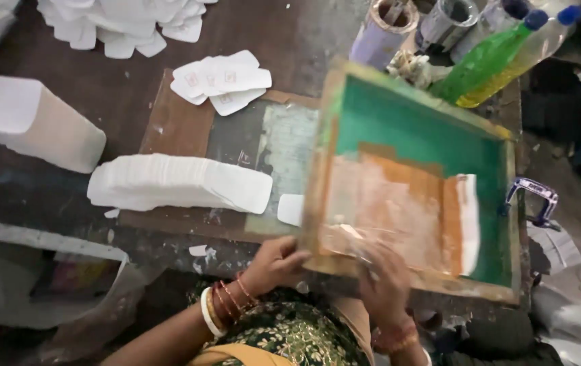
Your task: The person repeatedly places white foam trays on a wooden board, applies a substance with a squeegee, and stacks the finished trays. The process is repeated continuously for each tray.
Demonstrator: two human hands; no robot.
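Observation:
A wooden-framed printing screen [416, 91] with green mesh and an orange-and-white smeared middle lies tilted over the work board. My left hand [275, 263] grips the frame's near left corner. My right hand [384, 279] rests on the near edge of the frame, blurred by motion, with something thin and pale under its fingers that I cannot make out. A small blank white card [291, 209] sits on the board just left of the screen, partly under its edge.
A long stack of white cards [178, 183] lies on the brown board [175, 125]. Printed cards [222, 80] sit behind it, more white cards [124, 24] at the far edge. Green and yellow bottles [500, 57] and tins [388, 27] stand behind the screen. A metal clamp [533, 200] is at right.

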